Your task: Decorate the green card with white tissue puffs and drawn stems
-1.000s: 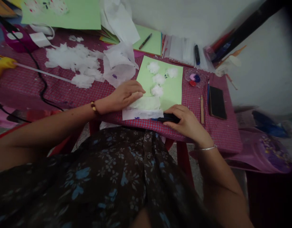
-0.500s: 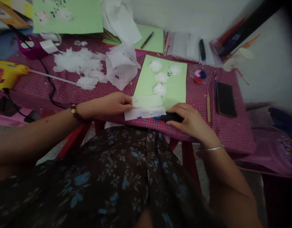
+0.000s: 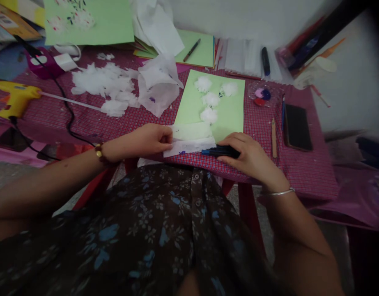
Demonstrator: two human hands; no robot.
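My left hand (image 3: 158, 138) pinches the left end of a strip of thin white tissue (image 3: 194, 144), which lies over the lower edge of a green sheet (image 3: 228, 119). A small purple mark shows near the strip's front edge. On the right, my right hand (image 3: 243, 154) has its fingers wrapped round a dark marker (image 3: 221, 151) with a blue end, which points left and touches or nearly touches the strip's right end. White fluffy paper flowers (image 3: 210, 99) sit on the green sheet, with small dark leaf marks beside one of them.
Left of the sheet are crumpled tissue (image 3: 158, 86), a pile of white paper pieces (image 3: 103, 80) and a yellow glue gun (image 3: 18, 98) with a black cord. To the right are a wooden stick (image 3: 274, 138), a dark phone-like object (image 3: 298, 127) and small coloured discs (image 3: 262, 95).
Both hands keep their holds on the tissue and marker. The view has shifted slightly, and the things at the right appear a little farther right.
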